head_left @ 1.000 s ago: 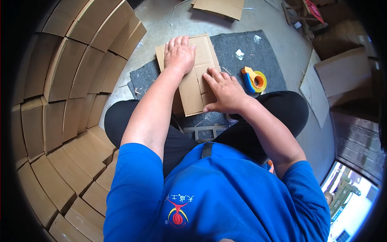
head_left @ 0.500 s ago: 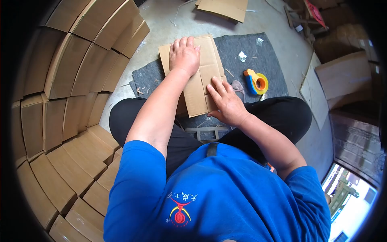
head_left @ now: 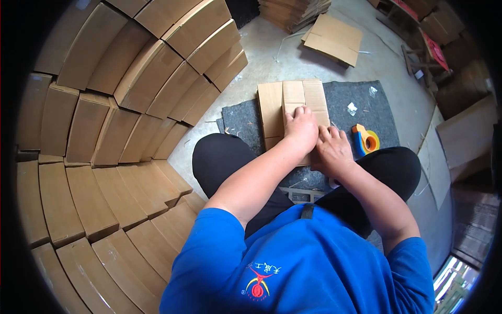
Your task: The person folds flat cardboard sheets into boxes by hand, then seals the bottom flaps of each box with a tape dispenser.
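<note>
A brown cardboard box (head_left: 270,112) lies between my knees on a dark grey mat. A creased flap (head_left: 309,90) on its right half overlaps the left part, with a step between the two. My left hand (head_left: 302,129) rests on the box's near part, its fingers bent and closed at the flap. Just to the right, my right hand (head_left: 334,152) lies along the box's right edge, fingers stretched out and slightly apart; its thumb is low by the near corner. An orange and blue tape dispenser (head_left: 365,140) with a yellow roll sits right of my right hand.
Stacked cardboard boxes (head_left: 99,120) rise along the left side. Flat cardboard (head_left: 334,39) lies on the floor beyond the mat (head_left: 376,104), which carries white scraps (head_left: 352,109). A cardboard sheet (head_left: 468,131) leans on the right.
My left hand has come back from the box's far end to its near part, close to my right hand, and its fingers have bent. The camera view has swung left.
</note>
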Action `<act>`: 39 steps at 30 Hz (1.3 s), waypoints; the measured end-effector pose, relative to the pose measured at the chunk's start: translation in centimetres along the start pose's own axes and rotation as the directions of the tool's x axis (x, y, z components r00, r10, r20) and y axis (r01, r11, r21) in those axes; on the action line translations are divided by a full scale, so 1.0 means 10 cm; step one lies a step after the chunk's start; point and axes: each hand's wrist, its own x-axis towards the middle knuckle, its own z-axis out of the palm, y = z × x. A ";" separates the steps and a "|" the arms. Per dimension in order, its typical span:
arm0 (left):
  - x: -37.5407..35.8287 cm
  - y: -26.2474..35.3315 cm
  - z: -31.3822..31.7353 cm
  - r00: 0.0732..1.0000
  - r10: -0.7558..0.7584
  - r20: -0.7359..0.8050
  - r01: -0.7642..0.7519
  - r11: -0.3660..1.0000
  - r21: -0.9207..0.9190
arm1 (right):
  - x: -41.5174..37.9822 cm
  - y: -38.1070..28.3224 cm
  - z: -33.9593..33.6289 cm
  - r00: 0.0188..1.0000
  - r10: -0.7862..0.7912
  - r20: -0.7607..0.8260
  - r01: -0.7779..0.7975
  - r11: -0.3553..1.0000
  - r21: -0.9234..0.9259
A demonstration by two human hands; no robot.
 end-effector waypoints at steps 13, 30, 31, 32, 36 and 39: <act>0.33 0.15 -0.79 0.782 -0.048 0.622 -0.071 0.984 0.165 | -0.26 0.76 -1.43 0.808 0.105 -0.580 -0.060 0.994 0.096; 0.35 -0.01 -0.68 0.819 0.121 0.561 -0.234 0.963 0.133 | -0.27 2.33 2.32 0.580 0.796 0.174 -0.790 0.496 0.361; 0.35 0.00 -0.68 0.830 0.124 0.544 -0.219 0.969 0.114 | -0.24 2.32 2.37 0.588 0.788 0.182 -0.787 0.505 0.355; 0.35 0.00 -0.66 0.829 0.113 0.547 -0.205 0.972 0.110 | -0.19 2.32 2.41 0.590 0.784 0.194 -0.794 0.519 0.318; 0.41 0.04 -0.66 0.863 0.161 0.480 -0.221 0.973 0.070 | 0.00 2.35 2.60 0.601 0.755 0.261 -0.799 0.560 0.221; 0.43 0.06 -0.65 0.842 0.162 0.514 -0.244 0.965 0.095 | 0.08 2.38 2.67 0.579 0.734 0.355 -0.810 0.567 0.147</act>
